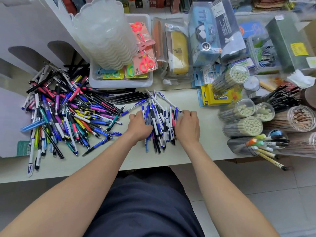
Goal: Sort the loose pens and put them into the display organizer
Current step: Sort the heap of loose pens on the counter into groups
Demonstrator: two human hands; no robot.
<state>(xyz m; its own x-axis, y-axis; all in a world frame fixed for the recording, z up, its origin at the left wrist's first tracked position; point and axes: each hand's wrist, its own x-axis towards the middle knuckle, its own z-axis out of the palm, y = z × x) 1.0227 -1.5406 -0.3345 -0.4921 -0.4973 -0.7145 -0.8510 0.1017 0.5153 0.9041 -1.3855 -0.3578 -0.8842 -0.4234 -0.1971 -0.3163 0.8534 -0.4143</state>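
A big heap of loose pens (68, 113) in many colours lies on the left of the pale table (196, 151). A smaller bundle of blue, white and black pens (159, 120) lies in the middle, roughly lined up. My left hand (139, 125) presses against the bundle's left side with curled fingers. My right hand (188, 125) cups its right side, fingers bent over the pens. The white display organizer (25, 36), with arched openings, stands at the far left behind the heap.
A stack of clear plastic cups (104, 35) stands in a white bin (119, 82) holding scissors. Pencil cases (203, 36) and boxes fill the back. Tubes of pencils (242, 125) and brushes crowd the right. The table's front edge is near my lap.
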